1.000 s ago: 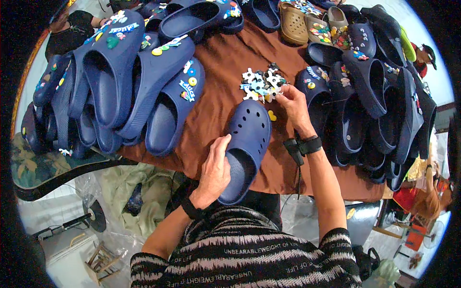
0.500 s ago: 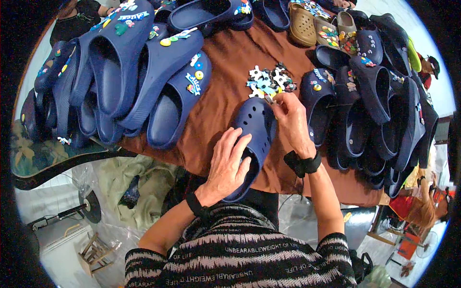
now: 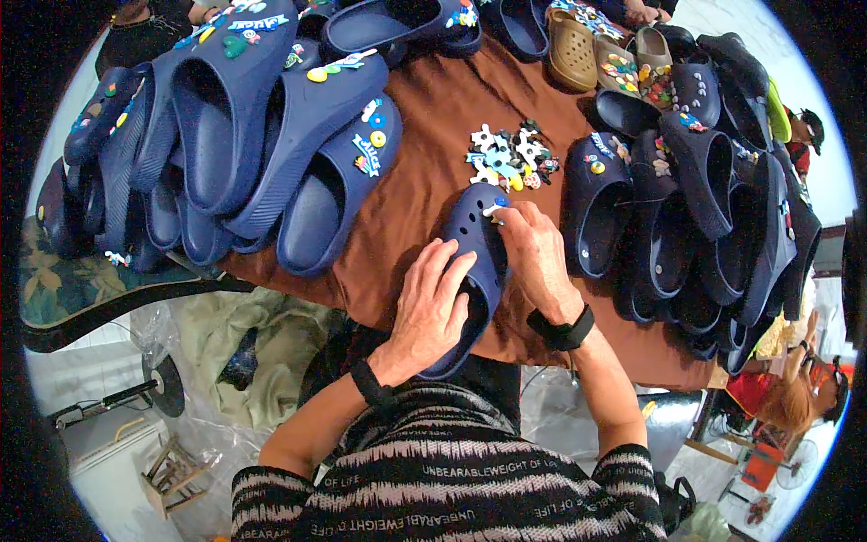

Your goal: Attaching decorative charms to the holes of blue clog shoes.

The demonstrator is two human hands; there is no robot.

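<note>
A navy blue clog (image 3: 481, 251) lies in front of me, toe pointing away, with round holes across its upper. My left hand (image 3: 423, 305) is closed on the clog's left side and rear opening, holding it steady against the cloth. Between thumb and fingertips, my right hand (image 3: 540, 259) pinches a small white and blue shoe charm (image 3: 495, 210) at the holes near the toe. The fingers partly cover the charm, so I cannot tell whether its stem sits in a hole. Just beyond the toe is a loose pile of shoe charms (image 3: 515, 155) in white, black, blue and yellow.
Brown cloth (image 3: 424, 117) covers the table. Stacked navy clogs with charms (image 3: 217, 117) stand at the left, and darker clogs (image 3: 664, 226) crowd the right. A tan clog (image 3: 573, 54) sits at the back. Other people are around the table's far side and right.
My right hand has moved from the charm pile's near edge down onto the clog's toe, bringing a charm to the holes. My left hand stays on the clog.
</note>
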